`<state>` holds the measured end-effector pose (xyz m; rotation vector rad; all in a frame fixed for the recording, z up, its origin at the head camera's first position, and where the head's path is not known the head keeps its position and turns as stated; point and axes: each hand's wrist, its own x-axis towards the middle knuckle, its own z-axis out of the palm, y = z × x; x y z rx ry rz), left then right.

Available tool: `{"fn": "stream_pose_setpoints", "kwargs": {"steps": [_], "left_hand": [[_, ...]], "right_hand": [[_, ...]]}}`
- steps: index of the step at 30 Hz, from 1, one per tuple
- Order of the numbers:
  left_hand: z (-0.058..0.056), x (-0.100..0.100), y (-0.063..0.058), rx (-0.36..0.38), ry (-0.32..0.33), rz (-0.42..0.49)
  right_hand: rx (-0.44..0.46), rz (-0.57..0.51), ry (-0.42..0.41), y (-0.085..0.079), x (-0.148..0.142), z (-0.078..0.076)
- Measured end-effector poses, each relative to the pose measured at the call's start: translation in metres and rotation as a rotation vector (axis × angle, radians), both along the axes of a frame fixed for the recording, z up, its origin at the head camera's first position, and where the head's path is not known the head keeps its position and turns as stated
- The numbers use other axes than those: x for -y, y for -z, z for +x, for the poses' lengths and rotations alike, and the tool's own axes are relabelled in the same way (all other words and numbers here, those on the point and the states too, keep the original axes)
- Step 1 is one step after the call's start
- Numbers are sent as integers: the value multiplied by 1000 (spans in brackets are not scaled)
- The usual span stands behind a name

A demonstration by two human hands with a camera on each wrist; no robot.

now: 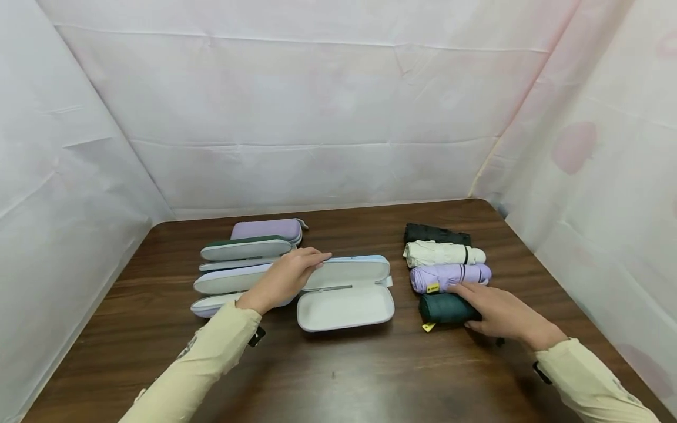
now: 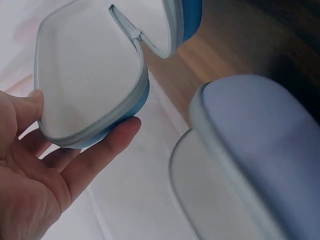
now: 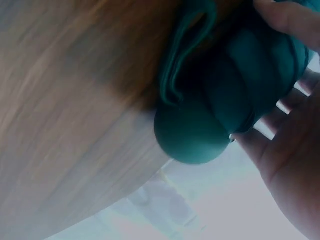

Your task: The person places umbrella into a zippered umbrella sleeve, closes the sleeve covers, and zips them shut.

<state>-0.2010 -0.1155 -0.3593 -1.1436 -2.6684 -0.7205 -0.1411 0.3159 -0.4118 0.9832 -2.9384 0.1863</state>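
Note:
A blue zip case [image 1: 346,308] lies unfolded at the middle of the table, its pale grey lining facing up. My left hand [image 1: 285,277] holds the edge of its raised lid, with the thumb on the lining and the fingers behind the blue shell [image 2: 137,102]. On the right side, my right hand [image 1: 505,314] grips a dark green folded umbrella [image 1: 445,308] by its right end, thumb on the near side and fingers across the far side. The umbrella's rounded green handle end [image 3: 192,135] and strap loop [image 3: 182,55] show in the right wrist view.
Beyond the green umbrella lie a lilac umbrella [image 1: 449,276], a white umbrella [image 1: 441,254] and a black umbrella [image 1: 436,234] in a row. At left are a closed purple case [image 1: 264,229], a part-open green case [image 1: 243,251] and a part-open lavender case [image 1: 227,282]. Sheeting [image 1: 317,100] walls the table.

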Motion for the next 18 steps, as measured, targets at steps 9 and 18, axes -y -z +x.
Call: {"fn": "stream_pose_setpoints", "kwargs": {"steps": [9, 18], "left_hand": [[-10, -7, 17, -17, -19, -7], [-10, -9, 23, 10, -64, -5]], "right_hand": [[-120, -53, -117, 6, -8, -3], [-226, -98, -195, 10, -6, -4]]}}
